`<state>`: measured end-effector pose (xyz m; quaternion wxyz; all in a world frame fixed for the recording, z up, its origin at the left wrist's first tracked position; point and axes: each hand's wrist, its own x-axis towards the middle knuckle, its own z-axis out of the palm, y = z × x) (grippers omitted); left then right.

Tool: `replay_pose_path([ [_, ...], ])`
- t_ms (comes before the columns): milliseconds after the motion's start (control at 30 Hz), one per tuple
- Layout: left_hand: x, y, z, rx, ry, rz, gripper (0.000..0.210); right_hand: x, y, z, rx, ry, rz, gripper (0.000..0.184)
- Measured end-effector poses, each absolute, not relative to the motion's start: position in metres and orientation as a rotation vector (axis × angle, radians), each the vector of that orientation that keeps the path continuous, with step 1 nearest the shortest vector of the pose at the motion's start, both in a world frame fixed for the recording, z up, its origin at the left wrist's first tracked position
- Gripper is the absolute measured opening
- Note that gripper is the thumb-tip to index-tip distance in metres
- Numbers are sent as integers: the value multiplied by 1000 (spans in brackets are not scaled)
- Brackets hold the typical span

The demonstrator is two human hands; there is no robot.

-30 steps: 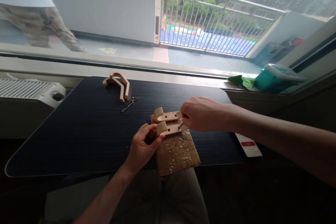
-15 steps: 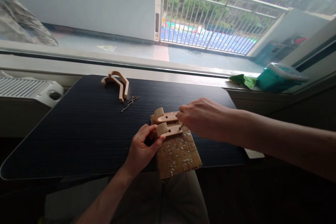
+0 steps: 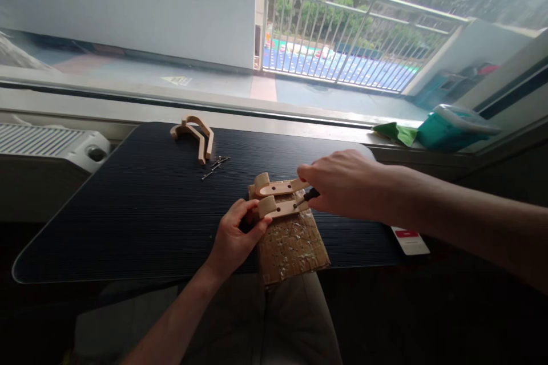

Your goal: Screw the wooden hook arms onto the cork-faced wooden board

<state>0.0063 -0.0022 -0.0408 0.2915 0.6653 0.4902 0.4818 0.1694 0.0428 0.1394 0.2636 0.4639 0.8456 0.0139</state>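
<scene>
Two pale wooden hooks lie side by side on a scuffed cardboard block wrapped in clear tape. The nearer hook is pinched at its rounded end between the thumb and fingers of my left hand. Behind it sits the farther hook, with dark holes along its flat arm. My right hand is closed around a screwdriver with a dark handle. The tip slants down to the right-hand hole of the nearer hook; whether a screw sits there I cannot tell.
More curved wooden pieces stand on the dark table at the back left, with several loose screws beside them. A phone lies by the right edge. On the sill are a green cloth and a teal tub.
My right hand has shifted up and right and tilted, baring the screwdriver's handle and the farther hook's second hole. My left hand keeps its grip. Outside, a person has moved left, mostly out of view.
</scene>
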Motion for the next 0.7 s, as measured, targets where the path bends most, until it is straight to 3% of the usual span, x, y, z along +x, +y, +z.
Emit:
replay_pose_path([
  [133,7,-1,-40,1770,1319,1278,19,178,40,137,1013,2414,36,11],
  [300,7,0,-41,1770,1332,1261,20,182,44,119,846,2595,118,13],
  [433,7,1,-43,1773,1345,1255,20,179,50,116,1012,2489,48,16],
  [600,6,0,-44,1793,1333,1266,21,179,53,119,1382,2334,-72,34],
  [700,6,-1,-43,1796,1319,1271,20,177,49,122,1431,2306,-57,34],
])
